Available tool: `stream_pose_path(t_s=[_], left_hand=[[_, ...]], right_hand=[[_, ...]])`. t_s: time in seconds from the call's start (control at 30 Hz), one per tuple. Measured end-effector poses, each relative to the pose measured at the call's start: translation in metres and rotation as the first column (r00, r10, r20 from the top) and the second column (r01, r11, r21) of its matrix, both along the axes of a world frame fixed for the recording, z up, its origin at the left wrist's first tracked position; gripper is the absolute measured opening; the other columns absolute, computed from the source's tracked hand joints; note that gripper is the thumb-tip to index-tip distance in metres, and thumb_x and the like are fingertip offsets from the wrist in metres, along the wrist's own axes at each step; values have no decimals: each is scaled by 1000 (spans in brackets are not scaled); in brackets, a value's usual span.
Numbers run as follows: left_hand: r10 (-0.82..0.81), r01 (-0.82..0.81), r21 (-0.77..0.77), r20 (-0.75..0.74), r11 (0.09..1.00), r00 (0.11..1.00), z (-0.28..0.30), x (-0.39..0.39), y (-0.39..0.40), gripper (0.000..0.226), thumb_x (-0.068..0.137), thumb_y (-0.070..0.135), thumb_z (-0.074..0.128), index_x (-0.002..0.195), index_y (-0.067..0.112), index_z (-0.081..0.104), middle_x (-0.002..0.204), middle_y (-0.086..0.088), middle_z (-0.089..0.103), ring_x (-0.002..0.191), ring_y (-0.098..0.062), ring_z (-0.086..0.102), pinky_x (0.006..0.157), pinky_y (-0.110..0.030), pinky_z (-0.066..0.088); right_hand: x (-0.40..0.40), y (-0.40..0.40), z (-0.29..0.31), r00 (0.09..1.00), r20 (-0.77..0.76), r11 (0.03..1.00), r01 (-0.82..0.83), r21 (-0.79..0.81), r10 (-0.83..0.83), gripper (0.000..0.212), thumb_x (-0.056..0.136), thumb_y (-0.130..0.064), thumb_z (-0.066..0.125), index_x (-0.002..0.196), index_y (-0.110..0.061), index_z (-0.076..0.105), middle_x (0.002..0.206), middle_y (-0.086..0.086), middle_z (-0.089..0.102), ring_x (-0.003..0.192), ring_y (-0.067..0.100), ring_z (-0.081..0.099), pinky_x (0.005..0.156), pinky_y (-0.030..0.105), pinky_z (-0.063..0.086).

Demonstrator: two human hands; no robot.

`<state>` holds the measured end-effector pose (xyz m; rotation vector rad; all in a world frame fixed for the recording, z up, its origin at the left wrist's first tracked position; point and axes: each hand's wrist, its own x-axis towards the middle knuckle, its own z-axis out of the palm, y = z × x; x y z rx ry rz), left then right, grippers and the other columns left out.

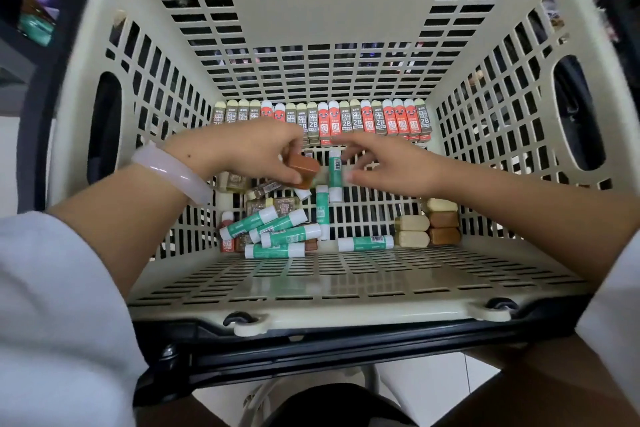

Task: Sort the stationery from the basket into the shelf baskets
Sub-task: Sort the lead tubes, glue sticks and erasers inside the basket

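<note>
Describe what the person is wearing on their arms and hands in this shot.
Both hands are bare: no gloves and no rings in view. The left hand has a smooth, pale pink bangle round its wrist. Light grey-white sleeves are pushed up both forearms, leaving wrists and lower arms uncovered. The right hand wears nothing at the wrist.

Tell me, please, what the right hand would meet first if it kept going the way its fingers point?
Probably the upright green glue stick: the right hand points left toward it, fingertips almost touching. Just beyond is the brown eraser in the left hand. Depth is uncertain.
</note>
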<state>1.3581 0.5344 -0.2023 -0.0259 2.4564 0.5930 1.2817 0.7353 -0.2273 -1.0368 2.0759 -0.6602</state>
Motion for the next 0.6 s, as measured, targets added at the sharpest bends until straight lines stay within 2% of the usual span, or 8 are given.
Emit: stream_pose_path(t_s=[0.1, 0.17, 0.23, 0.3, 0.37, 0.43, 0.5, 0.6], left_hand=[[99, -82, 211, -74, 974, 992, -6, 3, 26, 29, 77, 23, 72, 81, 27, 44, 103, -2, 63, 79, -12, 60, 66, -23, 51], [220, -179, 346, -84, 921, 972, -8, 2, 31, 32, 76, 18, 74, 85, 26, 44, 99, -3, 65, 85, -17, 64, 75, -34, 54], [350, -301, 439, -34, 847, 936, -10, -1, 22, 33, 75, 14, 74, 85, 26, 45, 94, 0, 65, 84, -17, 66, 73, -34, 56], [369, -321, 305, -113, 896, 922, -16, -2, 7, 23, 78, 15, 70, 85, 23, 50, 92, 2, 62, 80, -15, 64, 63, -29, 56], [193, -213, -58, -250, 975, 949, -28, 1, -9, 12, 83, 14, 64, 92, 15, 56, 89, 0, 60, 77, -17, 59, 62, -25, 49], [5, -72, -314, -210, 947, 978, -40, 8, -17, 19, 85, 14, 59, 104, 10, 56, 89, -3, 57, 81, -19, 56, 70, -31, 52], [-94, 30, -403, -140, 915, 986, -49, 12, -19, 31, 86, 17, 57, 117, 12, 51, 100, -6, 56, 90, -23, 56, 74, -34, 52], [-212, 115, -505, -138, 855, 968, -56, 12, -19, 46, 87, 12, 54, 131, 15, 41, 120, -9, 50, 103, -25, 53, 73, -33, 46]], right_hand=[[5, -5, 5, 985, 158, 990, 93, -108, -76, 54, 86, -23, 63, 135, -23, 41, 118, -8, 54, 107, 7, 57, 91, 22, 47], [6, -5, 7, 993, 97, 989, 82, -127, -70, 43, 86, -17, 63, 128, -16, 51, 116, -1, 62, 107, 11, 60, 95, 25, 47], [2, -4, 8, 995, -41, 991, 86, -98, -90, 34, 87, -19, 63, 120, -13, 57, 111, 3, 66, 101, 16, 62, 90, 28, 50], [-7, 0, 7, 979, -176, 995, 99, -18, -101, 31, 88, -21, 61, 117, -14, 58, 107, 4, 66, 91, 16, 63, 72, 18, 48], [-14, 6, 5, 964, -258, 991, 92, 99, -63, 36, 88, -21, 59, 123, -18, 53, 108, 6, 64, 73, 8, 57, 59, 12, 39], [-17, 10, 3, 943, -329, 973, 28, 231, 51, 42, 89, -22, 57, 130, -21, 50, 116, 6, 63, 78, 14, 57, 71, 21, 46], [-18, 11, -1, 918, -362, 943, -36, 331, 162, 41, 88, -21, 56, 129, -20, 51, 123, 5, 60, 102, 23, 57, 88, 30, 46], [-23, 13, 0, 911, -374, 911, -8, 411, 176, 32, 86, -19, 57, 117, -17, 54, 114, 8, 61, 94, 21, 53, 78, 31, 46]])
